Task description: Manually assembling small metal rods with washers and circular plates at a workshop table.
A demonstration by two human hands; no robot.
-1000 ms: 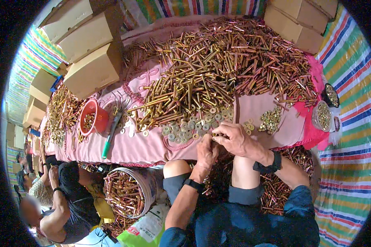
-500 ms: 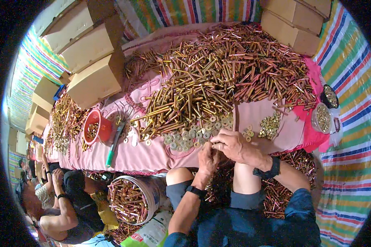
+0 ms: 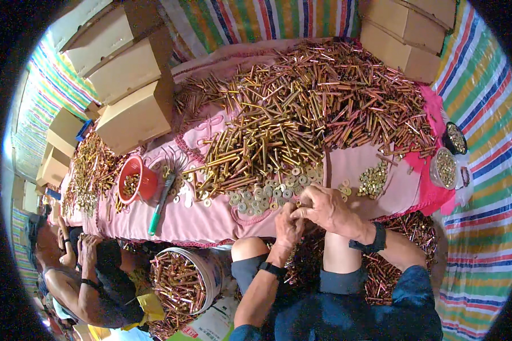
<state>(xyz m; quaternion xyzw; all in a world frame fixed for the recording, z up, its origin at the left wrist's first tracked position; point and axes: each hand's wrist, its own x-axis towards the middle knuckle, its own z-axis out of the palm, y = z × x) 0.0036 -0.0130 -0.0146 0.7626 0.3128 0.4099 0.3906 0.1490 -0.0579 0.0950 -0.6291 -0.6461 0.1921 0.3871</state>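
My left hand (image 3: pixel 289 225) and my right hand (image 3: pixel 324 208) meet just past the near edge of the pink cloth (image 3: pixel 193 223). Both have their fingers closed together; a small brass-coloured end shows between the fingertips, but the rest of the piece is hidden. Flat round washers (image 3: pixel 256 202) lie in a loose patch just left of and beyond my fingers. Behind them rises a wide heap of brass-coloured bolts (image 3: pixel 267 136). Small nuts (image 3: pixel 372 178) sit in a cluster to the right of my right hand.
A red bucket (image 3: pixel 137 178) with small parts stands at left, beside a green-handled hand rake (image 3: pixel 162 204). A white bucket of bolts (image 3: pixel 202 273) is below the table edge. Cardboard boxes (image 3: pixel 136 116) flank the heap. Bowls of nuts (image 3: pixel 445 169) stand at right. Another person (image 3: pixel 77 290) sits at left.
My hands stay together, with the right fingers curled a little differently and the brass end now showing. The view has shifted slightly. The person at left has leaned a little.
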